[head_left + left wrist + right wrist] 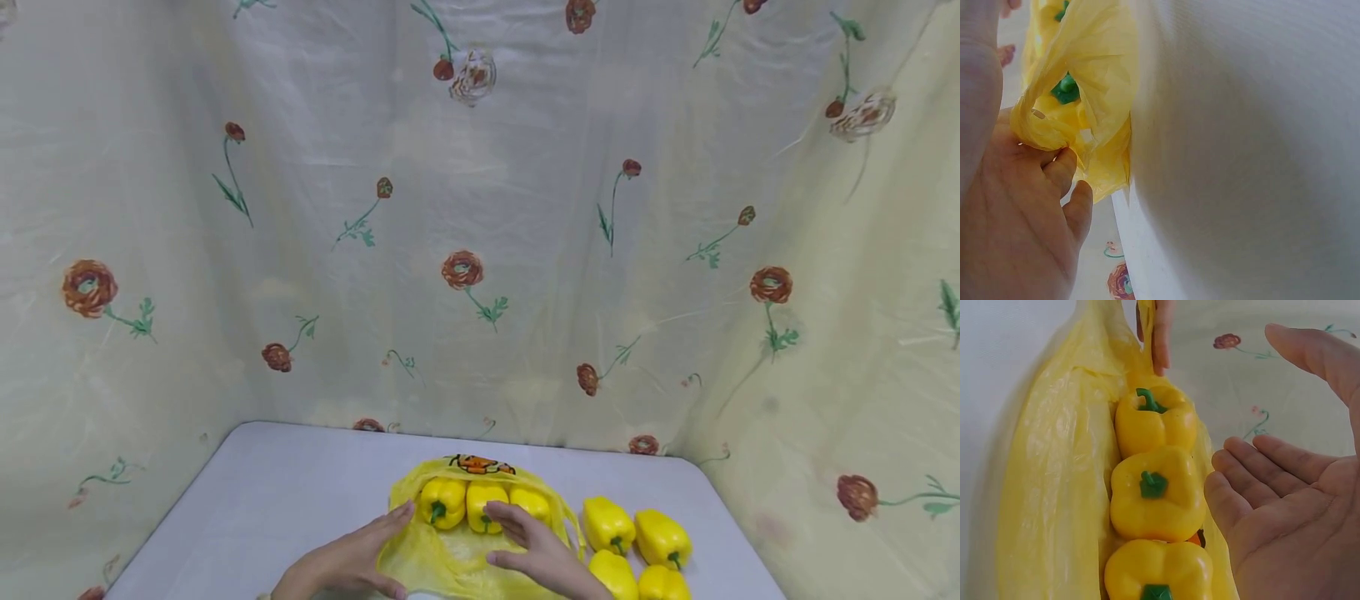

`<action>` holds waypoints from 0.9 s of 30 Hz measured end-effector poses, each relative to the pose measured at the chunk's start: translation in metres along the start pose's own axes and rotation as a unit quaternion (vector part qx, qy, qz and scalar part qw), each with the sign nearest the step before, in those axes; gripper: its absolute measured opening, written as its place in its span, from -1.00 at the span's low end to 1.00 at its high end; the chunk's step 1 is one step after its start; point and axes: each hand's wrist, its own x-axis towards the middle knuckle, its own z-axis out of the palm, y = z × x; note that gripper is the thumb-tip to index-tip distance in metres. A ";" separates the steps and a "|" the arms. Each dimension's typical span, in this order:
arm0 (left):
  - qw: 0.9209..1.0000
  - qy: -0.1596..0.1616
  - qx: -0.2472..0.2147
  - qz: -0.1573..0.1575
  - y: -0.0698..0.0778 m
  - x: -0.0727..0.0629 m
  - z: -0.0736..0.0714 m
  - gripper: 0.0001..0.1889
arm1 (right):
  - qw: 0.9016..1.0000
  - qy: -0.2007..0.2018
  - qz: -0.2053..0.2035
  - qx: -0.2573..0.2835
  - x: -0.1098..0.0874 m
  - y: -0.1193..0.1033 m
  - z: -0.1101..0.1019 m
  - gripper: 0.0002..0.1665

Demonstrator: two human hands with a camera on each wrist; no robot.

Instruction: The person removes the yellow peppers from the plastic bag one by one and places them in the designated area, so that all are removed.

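a yellow plastic bag (442,567) lies at the lower middle of the head view, its mouth toward the bottom edge, with three yellow bell peppers in a row inside: a left pepper (442,504), a middle pepper (480,497) and a right pepper (529,502), green stems showing on the left and middle ones. the left hand (347,557), at the bottom left of centre, is spread with thumb and fingers well apart; in the left wrist view its loosely bent fingers touch the bag's handle loop (1025,122) at the upper left, and whether they grip it i cannot tell. the right hand (542,554), at the bottom right of centre, is wide open with nothing in it, partly covering the middle pepper in the head view; in the right wrist view it stands at the right edge, palm showing, beside the column of peppers. an orange print (483,465) marks the bag's far edge. at the lower right, just beside the bag, four loose yellow peppers (609,525) sit close together on the white table (300,467). a pale curtain (525,333) with red flowers fills the upper frame.
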 end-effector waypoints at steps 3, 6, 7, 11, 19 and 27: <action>1.000 0.000 0.000 0.001 0.001 -0.001 -0.001 0.13 | 1.000 0.003 -0.005 -0.002 0.006 -0.001 0.000 -0.09; 1.000 -0.001 -0.006 -0.004 0.002 -0.001 -0.001 0.13 | 1.000 0.004 -0.009 0.002 0.012 -0.002 0.001 -0.08; 1.000 -0.001 -0.009 -0.005 0.002 -0.001 -0.002 0.12 | 1.000 0.005 -0.012 0.001 0.014 -0.003 0.001 -0.08; 1.000 0.000 -0.012 -0.005 0.003 -0.001 -0.002 0.12 | 1.000 0.004 -0.017 0.002 0.020 -0.006 0.001 -0.09; 1.000 0.000 -0.004 -0.005 0.002 0.000 -0.002 0.11 | 0.999 0.010 -0.039 -0.018 0.032 -0.013 0.004 -0.15; 1.000 -0.004 -0.013 0.006 0.004 -0.002 -0.004 0.10 | 0.998 0.006 -0.050 -0.033 0.045 -0.022 0.007 -0.13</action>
